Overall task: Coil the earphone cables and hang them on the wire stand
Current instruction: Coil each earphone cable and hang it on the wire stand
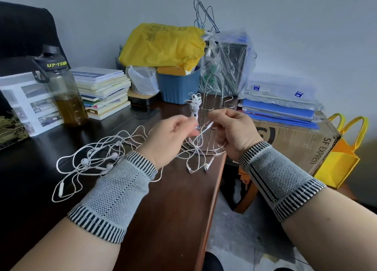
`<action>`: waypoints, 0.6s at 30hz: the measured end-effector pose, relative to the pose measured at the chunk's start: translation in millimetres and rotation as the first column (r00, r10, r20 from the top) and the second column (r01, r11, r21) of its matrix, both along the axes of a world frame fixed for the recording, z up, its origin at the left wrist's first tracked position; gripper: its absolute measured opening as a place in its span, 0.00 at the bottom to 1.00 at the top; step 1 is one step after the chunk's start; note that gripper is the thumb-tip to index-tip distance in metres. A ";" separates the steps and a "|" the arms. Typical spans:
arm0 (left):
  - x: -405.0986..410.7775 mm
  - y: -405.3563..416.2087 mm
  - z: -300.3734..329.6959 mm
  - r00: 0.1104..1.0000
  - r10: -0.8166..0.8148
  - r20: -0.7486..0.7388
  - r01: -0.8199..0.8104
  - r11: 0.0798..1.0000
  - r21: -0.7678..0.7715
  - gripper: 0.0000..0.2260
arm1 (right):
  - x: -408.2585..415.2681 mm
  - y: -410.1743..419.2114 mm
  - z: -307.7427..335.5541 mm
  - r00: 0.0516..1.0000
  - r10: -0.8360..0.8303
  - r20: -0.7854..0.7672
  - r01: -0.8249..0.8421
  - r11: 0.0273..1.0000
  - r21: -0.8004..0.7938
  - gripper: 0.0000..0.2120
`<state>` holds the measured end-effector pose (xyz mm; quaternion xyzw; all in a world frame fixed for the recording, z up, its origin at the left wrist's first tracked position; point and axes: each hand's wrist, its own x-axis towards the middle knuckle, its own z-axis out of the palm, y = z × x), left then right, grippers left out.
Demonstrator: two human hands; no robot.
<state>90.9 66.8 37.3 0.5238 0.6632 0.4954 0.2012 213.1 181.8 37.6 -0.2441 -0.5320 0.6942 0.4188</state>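
- Cable point(199, 140) in work is a thin white earphone lead at centre frame; its stiff plug end sits pinched in the right hand point(232, 132), slanting up toward the right, and the lead then drops down and to the left toward the lower centre.
- Left hand point(169, 138) has its fingers curled in just left of the plug, seemingly nipping the same lead; the exact contact is too small to tell.
- Slack from both grips trails onto the surface point(183, 199), ending in an earbud point(207, 166) near the edge, below the right hand.
- My judgement: coiling has barely begun, and the loose length lies below and left of the right grip, so the left hand is the nearer one to gather loops.
- Wire stand point(212, 107) rises directly behind the hands, upper centre, with one wound bundle point(194, 105) already hanging on its left side.
- Tangle of further white leads point(91, 160) sprawls at left-centre, partly under the left wrist.
- Snag risk: the slack crosses the stand's round base.
- Farther off: a bottle point(65, 99), stacked books point(102, 91) at upper left, and a cardboard box point(295, 140) at right.
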 end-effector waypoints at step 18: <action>22.7 16.7 36.5 0.978 -0.176 0.109 0.182 0.982 -0.050 0.08 | 51.3 16.1 -4.4 0.848 -0.217 0.484 0.137 0.971 0.195 0.03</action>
